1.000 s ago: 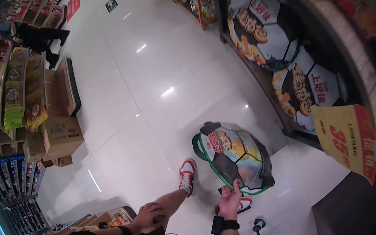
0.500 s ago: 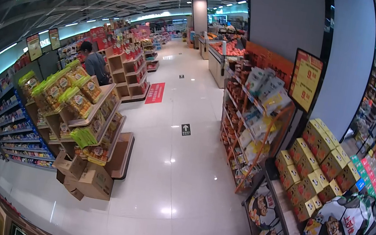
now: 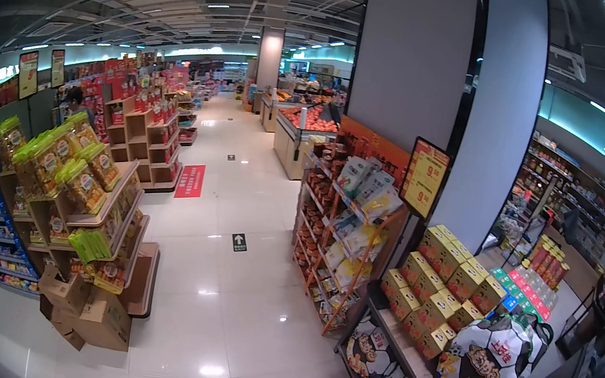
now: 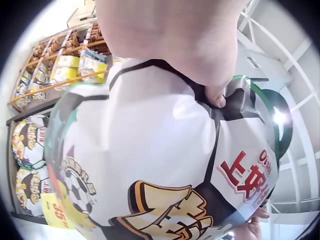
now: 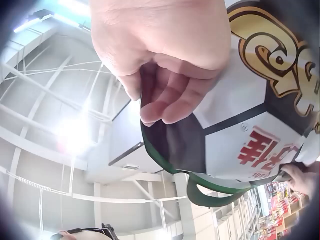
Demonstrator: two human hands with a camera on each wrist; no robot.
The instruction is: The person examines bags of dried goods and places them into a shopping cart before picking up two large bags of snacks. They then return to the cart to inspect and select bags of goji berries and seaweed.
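A football-patterned snack bag (image 4: 150,165), printed in white and black panels with red lettering and green trim, is held up at the bottom edge of the head view in a supermarket aisle. The left hand (image 4: 180,45) curls its grip over the bag's upper rim; the right hand (image 5: 160,60) pinches the dark, green-edged border between thumb and bent fingers. Beyond, a matching football bag (image 3: 489,361) sits beside stacked yellow boxes (image 3: 445,287) on a display shelf.
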